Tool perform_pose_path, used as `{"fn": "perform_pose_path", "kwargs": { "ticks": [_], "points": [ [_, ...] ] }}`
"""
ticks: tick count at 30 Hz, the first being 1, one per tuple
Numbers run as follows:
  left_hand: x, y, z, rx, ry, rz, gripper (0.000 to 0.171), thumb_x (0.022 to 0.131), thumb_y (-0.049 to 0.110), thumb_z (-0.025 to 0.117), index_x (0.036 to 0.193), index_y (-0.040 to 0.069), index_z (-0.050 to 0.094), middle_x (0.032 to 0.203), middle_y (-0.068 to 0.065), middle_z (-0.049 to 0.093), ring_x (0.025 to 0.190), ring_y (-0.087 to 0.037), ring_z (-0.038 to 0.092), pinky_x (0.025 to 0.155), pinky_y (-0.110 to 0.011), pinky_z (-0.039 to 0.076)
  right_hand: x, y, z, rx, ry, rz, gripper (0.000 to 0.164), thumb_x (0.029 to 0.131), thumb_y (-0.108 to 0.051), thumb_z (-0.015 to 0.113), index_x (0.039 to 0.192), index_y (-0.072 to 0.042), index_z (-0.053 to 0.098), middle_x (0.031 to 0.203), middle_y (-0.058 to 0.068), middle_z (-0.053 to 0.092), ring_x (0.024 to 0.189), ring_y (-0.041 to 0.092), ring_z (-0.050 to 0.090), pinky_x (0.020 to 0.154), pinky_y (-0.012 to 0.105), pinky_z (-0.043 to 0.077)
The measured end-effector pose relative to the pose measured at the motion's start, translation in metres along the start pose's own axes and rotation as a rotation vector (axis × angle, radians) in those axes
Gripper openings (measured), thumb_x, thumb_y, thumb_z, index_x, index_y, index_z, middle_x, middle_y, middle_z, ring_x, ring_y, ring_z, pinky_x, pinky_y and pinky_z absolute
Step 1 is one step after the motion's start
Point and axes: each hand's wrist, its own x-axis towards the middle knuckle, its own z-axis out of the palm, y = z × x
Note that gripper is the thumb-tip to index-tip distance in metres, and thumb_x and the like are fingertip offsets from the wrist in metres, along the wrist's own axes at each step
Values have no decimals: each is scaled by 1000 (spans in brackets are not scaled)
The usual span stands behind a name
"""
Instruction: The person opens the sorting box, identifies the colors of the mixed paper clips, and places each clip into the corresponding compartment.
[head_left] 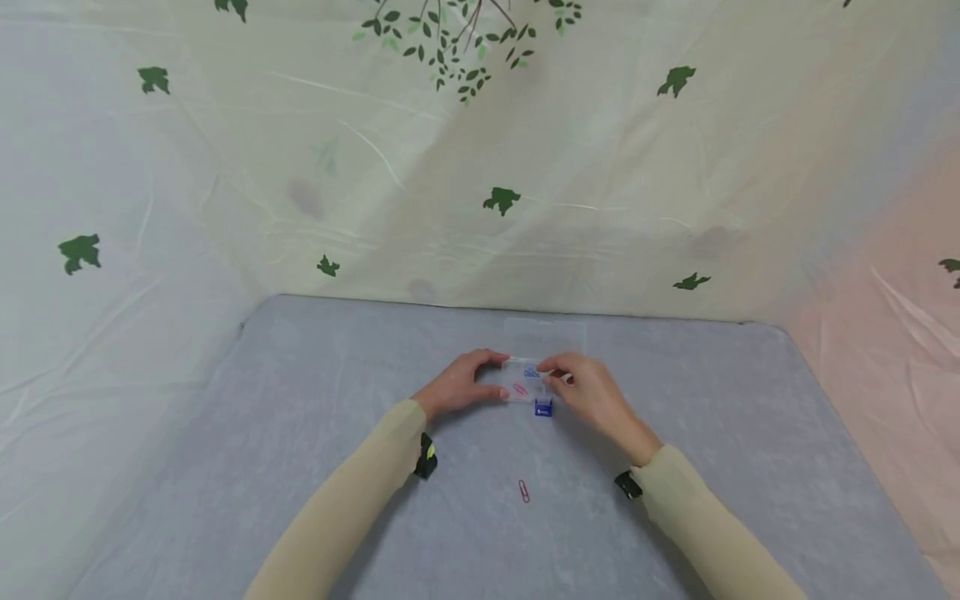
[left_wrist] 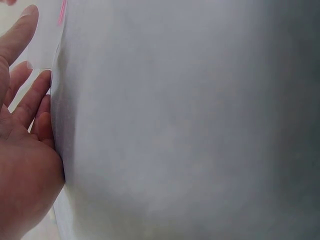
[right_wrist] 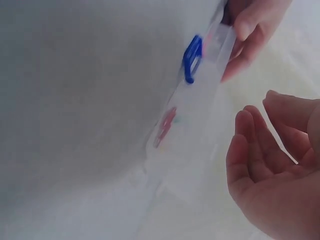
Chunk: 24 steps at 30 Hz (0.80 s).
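Note:
A small clear plastic box (head_left: 512,375) stands on the table with its transparent lid (head_left: 546,333) folded back. My left hand (head_left: 463,385) grips its left end between thumb and fingers. Pink slender pieces (head_left: 521,389) and small blue pieces (head_left: 531,372) lie inside. In the right wrist view a reddish piece (right_wrist: 166,127) shows through the wall near the right end. My right hand (head_left: 588,392) hovers over the right side, fingers loosely bent, nothing visible between them in the right wrist view (right_wrist: 275,165). A blue clip-like piece (head_left: 543,407) is at the box's front edge.
A red paper clip (head_left: 523,491) lies on the grey cloth-covered table (head_left: 300,483), nearer to me than the box. A pale curtain with green leaf prints (head_left: 420,233) hangs along the table's far edge and both sides.

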Motion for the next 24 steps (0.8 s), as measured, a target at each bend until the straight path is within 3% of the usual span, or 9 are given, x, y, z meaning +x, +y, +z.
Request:
{"fn": "perform_pose_path", "kwargs": {
  "ticks": [5, 13, 24],
  "points": [
    [1, 0, 0, 7, 1, 10, 62, 94, 28, 79, 149, 10, 55, 147, -9, 57, 143, -24, 46, 121, -42, 32, -19, -8, -2, 27, -64, -69, 21, 93, -2, 75, 114, -5, 77, 113, 7, 75, 99, 23, 70, 84, 45, 59],
    [1, -2, 1, 19, 7, 18, 63, 94, 28, 80, 148, 10, 55, 148, -8, 57, 142, -24, 46, 121, -42, 33, -37, -7, -2, 93, -292, -243, 30, 93, -3, 76, 122, -10, 73, 121, -2, 72, 110, 20, 67, 89, 42, 58],
    [2, -4, 3, 15, 7, 16, 62, 94, 29, 79, 148, 10, 55, 148, -8, 57, 142, -24, 46, 121, -42, 32, -52, -14, 9, 207, -531, -238, 27, 98, -8, 72, 124, -13, 72, 120, -3, 72, 111, 15, 66, 95, 36, 55]
  ]
}}
